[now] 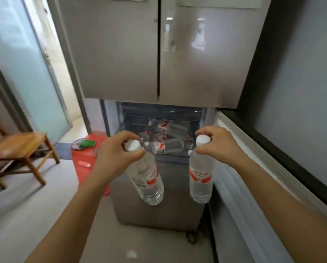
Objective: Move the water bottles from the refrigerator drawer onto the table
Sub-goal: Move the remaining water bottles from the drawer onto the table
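The person is holding one water bottle in each hand, and both are hanging in the air just in front of the open refrigerator drawer [170, 160]. The left hand [117, 150] is pinching the left bottle [146, 179] at its neck under the white cap. Its fingers [127, 136] are curling over the top and the thumb is closing from below. That bottle is hanging tilted, with its base swinging toward the right. The right hand [217, 143] is gripping the right bottle [201, 179] the same way, its fingers [206, 130] wrapping round the cap, and this bottle is hanging nearly upright.

Taking them by the neck is probably the quickest way to lift them out of a low, crowded drawer, though it is leaving the bodies free to swing. Both forearms are stretching forward and down from the bottom corners of the view. The wrists are bending slightly inward, and the hands are sitting level with each other and well apart over the drawer's front edge.

Several other bottles [166, 144] are lying on their sides in a heap inside the drawer. Above them the refrigerator doors [158, 54] are sitting closed. No table is plainly showing. A wooden piece of furniture [20, 147] is standing at the left, and I cannot tell whether it is the goal. The carry to the table is likely coming next, with more trips to follow.
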{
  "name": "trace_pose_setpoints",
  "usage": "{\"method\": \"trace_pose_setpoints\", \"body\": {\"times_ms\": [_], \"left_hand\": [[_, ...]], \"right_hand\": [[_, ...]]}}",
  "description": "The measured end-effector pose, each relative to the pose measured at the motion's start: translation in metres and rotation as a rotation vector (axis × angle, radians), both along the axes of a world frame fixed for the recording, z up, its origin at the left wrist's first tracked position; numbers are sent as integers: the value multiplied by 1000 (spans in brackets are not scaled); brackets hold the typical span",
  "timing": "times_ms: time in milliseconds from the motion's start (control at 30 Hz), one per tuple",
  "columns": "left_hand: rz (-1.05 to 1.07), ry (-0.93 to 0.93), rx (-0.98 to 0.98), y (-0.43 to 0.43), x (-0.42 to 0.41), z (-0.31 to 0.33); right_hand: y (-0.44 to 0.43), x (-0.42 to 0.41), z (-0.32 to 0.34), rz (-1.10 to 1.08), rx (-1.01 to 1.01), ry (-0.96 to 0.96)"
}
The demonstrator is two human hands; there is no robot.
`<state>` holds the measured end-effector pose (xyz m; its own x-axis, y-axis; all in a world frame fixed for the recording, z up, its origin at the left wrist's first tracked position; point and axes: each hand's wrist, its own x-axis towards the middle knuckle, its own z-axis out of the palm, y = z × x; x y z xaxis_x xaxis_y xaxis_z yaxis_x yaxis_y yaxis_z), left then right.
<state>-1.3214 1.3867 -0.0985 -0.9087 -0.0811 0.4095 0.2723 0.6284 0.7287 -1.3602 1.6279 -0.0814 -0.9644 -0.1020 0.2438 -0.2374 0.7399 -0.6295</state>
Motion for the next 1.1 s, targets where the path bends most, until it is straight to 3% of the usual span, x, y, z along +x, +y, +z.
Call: {"method": "trace_pose_setpoints", "body": {"times_ms": [167, 333, 667, 933, 1100], "left_hand": [[355, -208, -30, -33, 87, -49], [603, -411, -212, -61, 175, -85], [1053, -406, -48, -120, 384, -70], [1377, -330, 61, -151, 605, -54], [1466, -288, 33, -174, 720, -29]], "right_hand": [[-42, 23, -37, 258, 127, -188], [-85, 59, -69, 445, 143, -192], [-229, 159, -50, 892, 255, -55], [-333, 340, -43, 1152, 230, -91], [-380, 454, -29, 1257, 155, -156]]}}
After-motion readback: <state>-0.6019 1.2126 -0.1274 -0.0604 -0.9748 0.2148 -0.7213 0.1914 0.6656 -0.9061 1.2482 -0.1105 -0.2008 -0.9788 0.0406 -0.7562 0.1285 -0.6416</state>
